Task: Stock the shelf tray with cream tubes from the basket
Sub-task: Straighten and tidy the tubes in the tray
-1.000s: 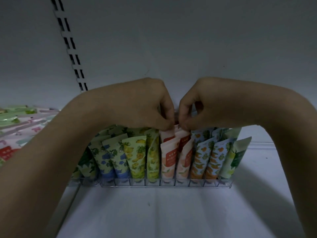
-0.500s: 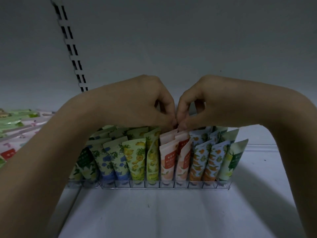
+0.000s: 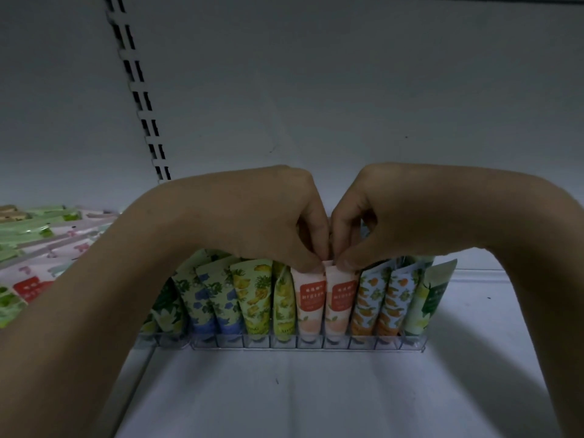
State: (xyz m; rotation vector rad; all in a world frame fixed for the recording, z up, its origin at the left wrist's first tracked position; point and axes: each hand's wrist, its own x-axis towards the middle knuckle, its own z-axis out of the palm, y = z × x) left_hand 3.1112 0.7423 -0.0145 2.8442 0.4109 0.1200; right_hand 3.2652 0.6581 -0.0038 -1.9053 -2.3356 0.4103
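Observation:
A clear plastic shelf tray [image 3: 316, 344] stands on the white shelf, its slots filled with upright cream tubes in rows: green, blue-flower, yellow pineapple, pink peach, orange and lime prints. My left hand [image 3: 278, 222] pinches the top edge of the left pink peach tube [image 3: 309, 298]. Beside it, my right hand [image 3: 379, 216] pinches the top of the right pink peach tube [image 3: 341, 298]. Both front pink tubes stand straight, side by side. The basket is out of view.
Flat packets in green, pink and red [image 3: 34, 248] lie stacked on the shelf at the left. A slotted shelf upright [image 3: 139, 99] runs up the back wall. Bare white shelf floor [image 3: 316, 399] lies in front of the tray.
The front pink tubes leaned and overlapped before; now they stand upright and even. Both hands have stayed together at the tube tops, and the view has drawn slightly closer.

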